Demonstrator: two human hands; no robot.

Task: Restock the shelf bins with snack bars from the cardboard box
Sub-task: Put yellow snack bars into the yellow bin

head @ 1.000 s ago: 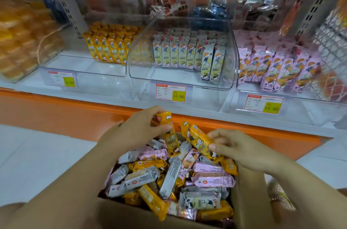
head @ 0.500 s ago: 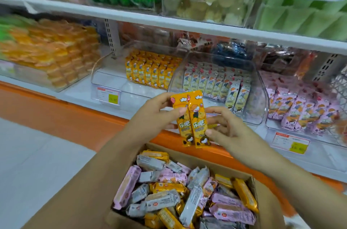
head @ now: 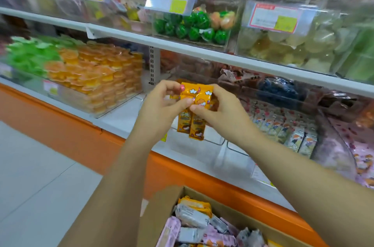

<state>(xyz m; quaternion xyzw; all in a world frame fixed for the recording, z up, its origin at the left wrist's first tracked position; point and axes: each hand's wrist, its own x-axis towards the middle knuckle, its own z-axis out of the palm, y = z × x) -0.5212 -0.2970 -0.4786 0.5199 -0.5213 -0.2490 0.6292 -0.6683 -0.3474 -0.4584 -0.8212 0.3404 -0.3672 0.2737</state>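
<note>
Two orange bars (head: 191, 125) stand upright, side by side, in the air in front of the lower shelf (head: 129, 113), well above the box. Both hands hold them. The left hand (head: 162, 107) has its grip on the left bar, thumb across the front and fingers curled over the top edge. The right hand (head: 220, 113) has its grip on the right bar, thumb on the front and fingers wrapped behind. The two thumbs nearly meet where the wrappers touch. The lower ends of both bars hang free below the hands.

To the right, on the same shelf, a clear bin (head: 323, 125) holds a row of white bars (head: 287, 127) standing on end. Beside it, farther right, lie pink packs (head: 362, 157).

At the bottom edge the cardboard box (head: 157, 218) is open, and loose bars (head: 192, 219) in pink, white and orange lie jumbled in it.

To the left on the shelf sit stacked orange cups (head: 97, 76) and green ones (head: 30, 54). On the upper shelf (head: 182, 44), a clear case holds green balls (head: 190, 28). The background is blurred, so the price tags cannot be read.
</note>
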